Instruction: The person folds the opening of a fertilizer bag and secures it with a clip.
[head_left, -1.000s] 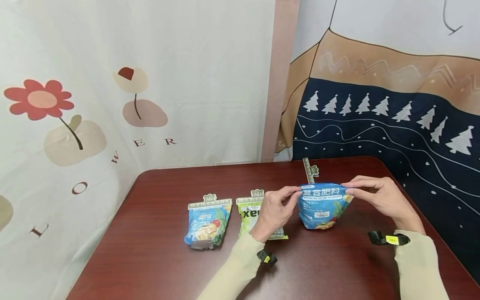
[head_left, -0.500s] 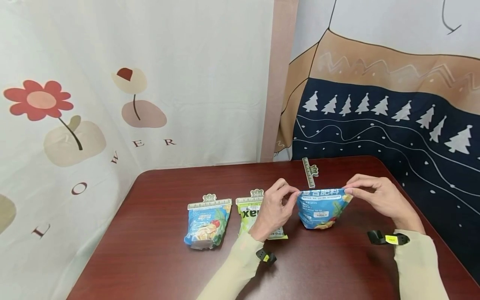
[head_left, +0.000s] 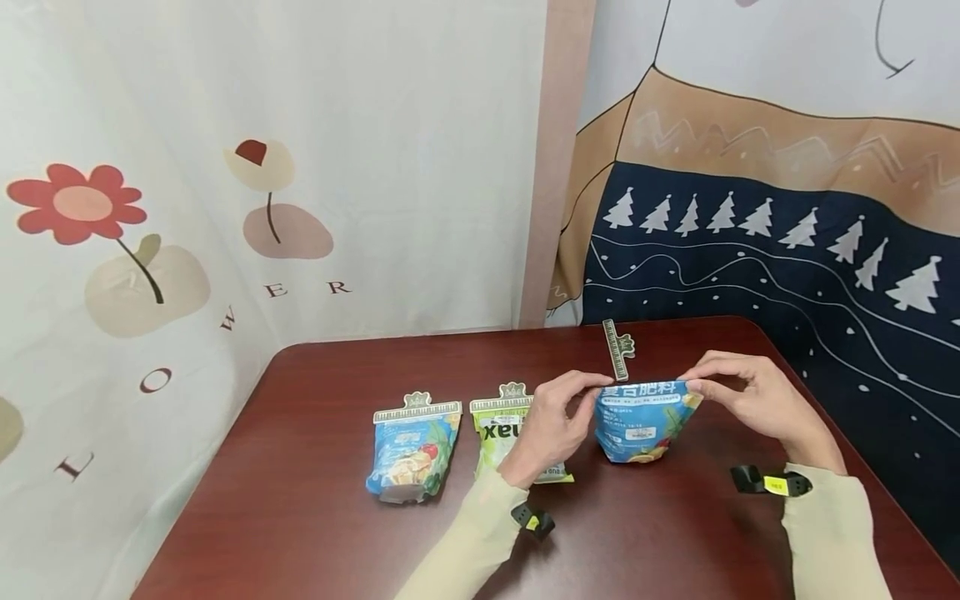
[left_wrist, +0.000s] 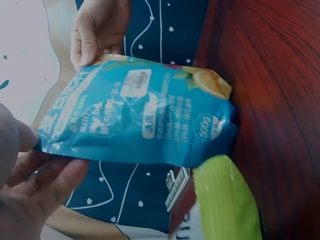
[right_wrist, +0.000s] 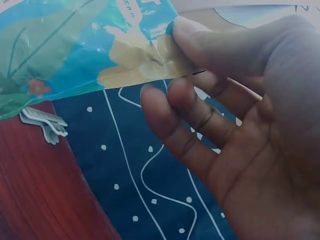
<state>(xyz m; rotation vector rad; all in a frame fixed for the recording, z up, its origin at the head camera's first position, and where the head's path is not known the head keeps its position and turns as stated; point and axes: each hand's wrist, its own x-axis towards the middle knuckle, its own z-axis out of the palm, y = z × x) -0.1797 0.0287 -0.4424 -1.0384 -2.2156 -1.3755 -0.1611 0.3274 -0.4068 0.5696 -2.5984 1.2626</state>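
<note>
A blue fertilizer bag (head_left: 637,423) printed with fruit stands on the right part of the table, its top edge folded over. My left hand (head_left: 553,423) pinches the left end of that edge between thumb and fingers. At the opposite end, my right hand (head_left: 757,402) pinches the corner. In the left wrist view the bag's printed face (left_wrist: 135,112) stretches between both hands. The right wrist view has the right thumb (right_wrist: 200,42) on the bag's corner, with the other fingers behind it. Just behind the bag lies a loose flat clip (head_left: 619,350) with a ruler-like edge.
Left of the hands lie another blue bag (head_left: 411,458) and a green bag (head_left: 491,446), each with a similar clip across its top. My left forearm partly covers the green one. Printed curtains (head_left: 420,208) hang behind the dark red table (head_left: 315,517).
The bag's top edge has been folded down, so less of its large lettering shows and more of the clip behind is visible. My left fingers have shifted slightly right along the edge.
</note>
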